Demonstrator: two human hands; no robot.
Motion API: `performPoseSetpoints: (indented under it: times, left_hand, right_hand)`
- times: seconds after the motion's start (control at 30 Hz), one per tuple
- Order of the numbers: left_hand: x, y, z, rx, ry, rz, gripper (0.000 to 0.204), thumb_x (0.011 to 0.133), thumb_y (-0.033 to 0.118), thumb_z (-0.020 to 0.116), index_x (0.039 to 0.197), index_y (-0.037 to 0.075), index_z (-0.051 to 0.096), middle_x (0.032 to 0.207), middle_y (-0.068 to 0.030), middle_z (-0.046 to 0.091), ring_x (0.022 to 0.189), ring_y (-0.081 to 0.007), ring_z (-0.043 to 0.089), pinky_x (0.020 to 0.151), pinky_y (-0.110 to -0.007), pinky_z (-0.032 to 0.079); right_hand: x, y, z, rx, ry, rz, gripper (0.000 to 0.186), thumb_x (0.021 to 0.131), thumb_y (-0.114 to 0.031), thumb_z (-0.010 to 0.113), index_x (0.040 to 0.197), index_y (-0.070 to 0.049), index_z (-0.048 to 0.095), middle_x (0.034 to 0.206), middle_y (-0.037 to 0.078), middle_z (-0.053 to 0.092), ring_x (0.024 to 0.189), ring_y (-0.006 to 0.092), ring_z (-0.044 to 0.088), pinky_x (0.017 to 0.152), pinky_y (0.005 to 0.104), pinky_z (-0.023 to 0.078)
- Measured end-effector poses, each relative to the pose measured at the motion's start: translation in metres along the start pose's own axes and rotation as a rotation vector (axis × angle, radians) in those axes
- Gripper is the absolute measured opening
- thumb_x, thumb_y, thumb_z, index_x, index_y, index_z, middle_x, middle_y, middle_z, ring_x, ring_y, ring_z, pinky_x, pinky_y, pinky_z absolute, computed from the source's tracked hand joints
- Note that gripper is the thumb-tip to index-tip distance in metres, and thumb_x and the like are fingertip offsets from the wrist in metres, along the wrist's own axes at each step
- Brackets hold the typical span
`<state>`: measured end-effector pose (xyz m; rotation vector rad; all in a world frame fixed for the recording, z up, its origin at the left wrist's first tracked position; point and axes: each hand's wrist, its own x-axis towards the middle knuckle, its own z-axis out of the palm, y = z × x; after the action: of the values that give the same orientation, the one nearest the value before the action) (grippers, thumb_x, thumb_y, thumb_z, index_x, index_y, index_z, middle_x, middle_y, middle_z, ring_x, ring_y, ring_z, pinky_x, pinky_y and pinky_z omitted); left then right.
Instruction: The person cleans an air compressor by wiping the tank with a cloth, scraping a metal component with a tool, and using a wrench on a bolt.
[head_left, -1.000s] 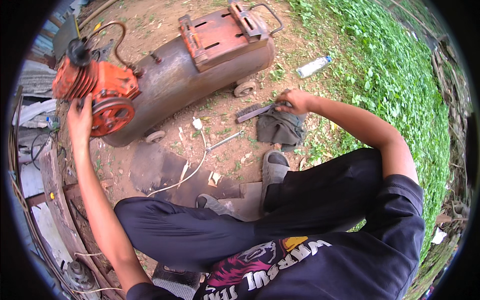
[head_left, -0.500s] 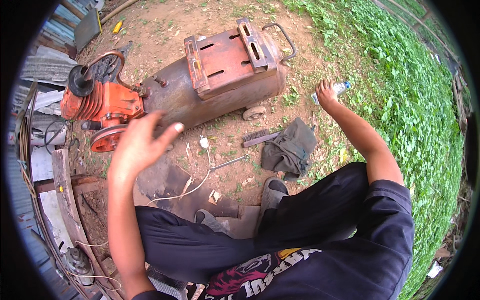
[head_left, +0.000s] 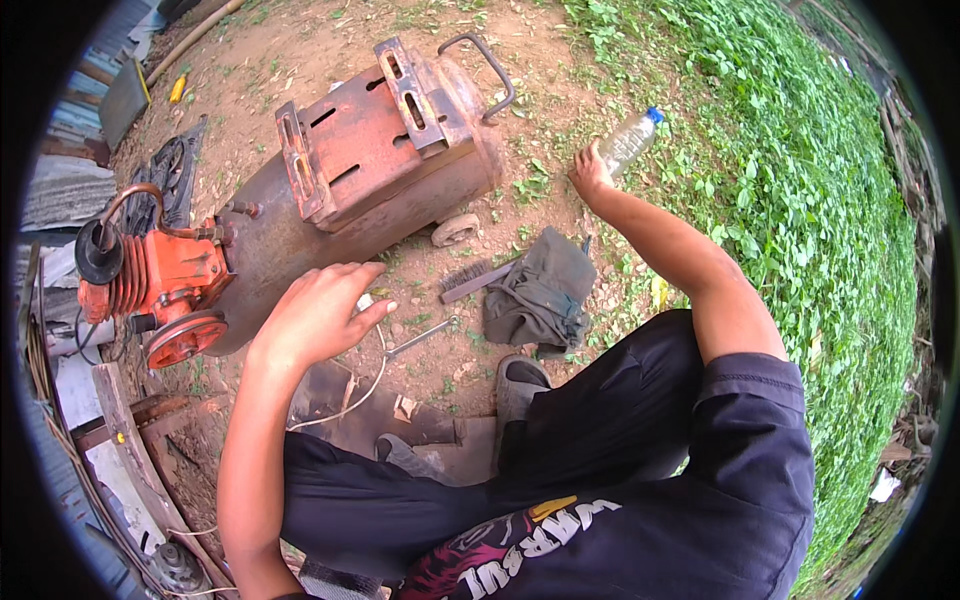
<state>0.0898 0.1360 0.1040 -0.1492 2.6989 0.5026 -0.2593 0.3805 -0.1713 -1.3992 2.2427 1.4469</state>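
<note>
My right hand is stretched forward, its fingers wrapped round the lower part of a clear plastic bottle with a blue cap. The bottle tilts so that its cap points away to the right; some fingers are hidden. My left hand hovers in front of an orange, rusty air compressor, fingers stretched and thumb apart, with nothing in it. Below its fingertips are a white cord and a metal wrench on the ground.
A dark crumpled cloth lies between my arms, beside a wire brush. The compressor's handle juts out at the far side. Green plants cover the right. Wooden boards and metal sheets stand left.
My right hand has moved the bottle forward, and it appears larger and more fully in view. My left hand has shifted right and turned. The whole view has swung, so the compressor appears further left.
</note>
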Motion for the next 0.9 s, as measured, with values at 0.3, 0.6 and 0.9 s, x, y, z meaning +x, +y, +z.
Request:
performPoseSetpoints:
  times: [0.3,0.6,0.9]
  left_hand:
    - [0.005,0.003,-0.003,0.042,-0.054,0.069,0.047,0.091,0.035,0.062,0.124,0.001,0.058,0.119,-0.0207,0.063,0.113,-0.0351,0.059,0.097,-0.045,0.046]
    - [-0.041,-0.035,-0.016,-0.064,0.064,0.133,0.045,0.091,0.033,0.063,0.122,0.0,0.059,0.117,-0.0208,0.064,0.112,-0.0356,0.06,0.097,-0.043,0.046]
    - [-0.078,-0.056,-0.004,-0.107,-0.016,0.146,0.051,0.093,0.038,0.06,0.125,0.0,0.057,0.117,-0.0214,0.064,0.112,-0.0364,0.059,0.096,-0.043,0.046]
  right_hand:
    - [-0.054,-0.034,-0.118,0.11,0.021,0.001,0.034,0.093,-0.025,0.052,0.121,-0.009,0.062,0.126,0.014,0.056,0.117,0.0327,0.048,0.087,0.0534,0.038]
    - [-0.109,-0.034,-0.167,0.245,-0.059,-0.323,0.083,0.064,-0.057,0.082,0.123,-0.002,0.062,0.126,0.016,0.062,0.123,0.0375,0.054,0.099,0.0515,0.042]
    - [-0.161,-0.009,-0.205,1.276,-0.613,-0.374,0.097,0.071,-0.059,0.078,0.138,0.002,0.042,0.125,0.021,0.056,0.107,0.0298,0.062,0.086,0.0405,0.056]
